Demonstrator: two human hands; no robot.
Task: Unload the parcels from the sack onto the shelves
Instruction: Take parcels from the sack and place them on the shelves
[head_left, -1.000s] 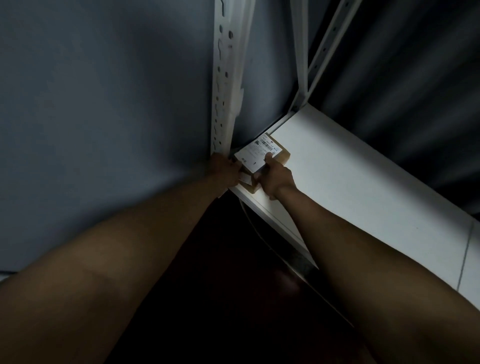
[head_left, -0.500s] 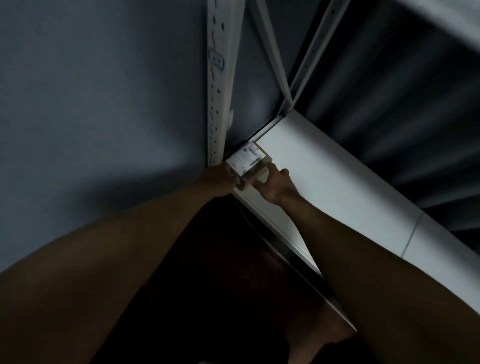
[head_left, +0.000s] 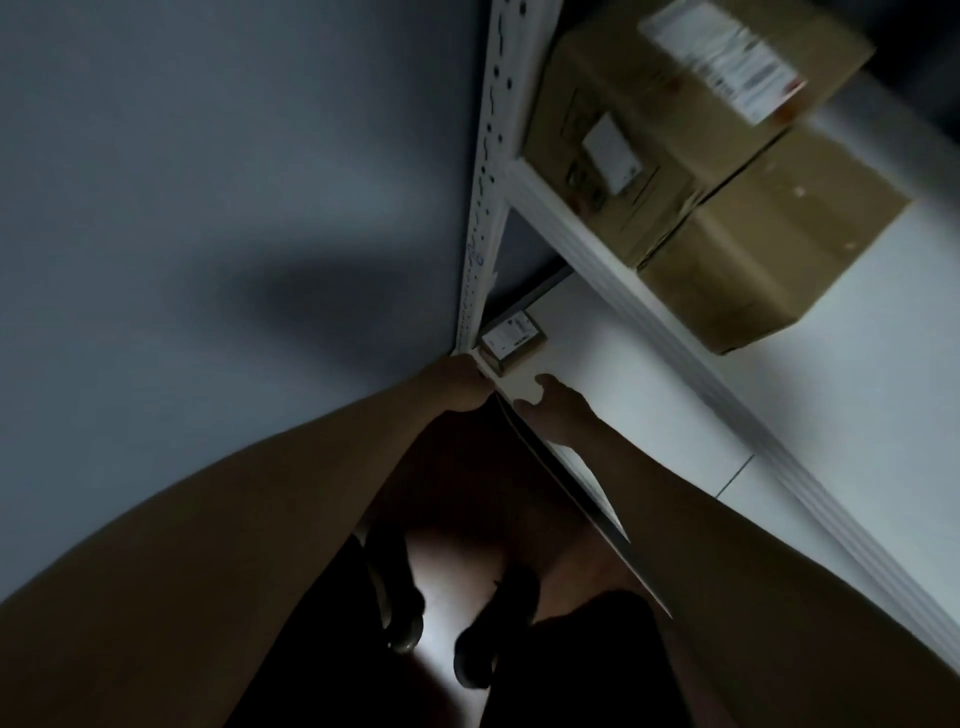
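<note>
Small flat brown cardboard parcel (head_left: 511, 340) with a white label lies in the corner of the smooth white lower shelf (head_left: 649, 415). Beside it, the left hand (head_left: 460, 384) and right hand (head_left: 553, 410) rest at the shelf's edge, fingers loosely curled, holding nothing. Two large brown cardboard boxes (head_left: 701, 171) sit on the white upper shelf (head_left: 883, 389).

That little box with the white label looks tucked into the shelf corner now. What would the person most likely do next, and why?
Probably draw both hands back and go for another parcel. The small parcel lies flat in the lower shelf corner beside the upright post; the right hand is clear of it, and the left hand is at the shelf edge, apparently not holding it.
</note>
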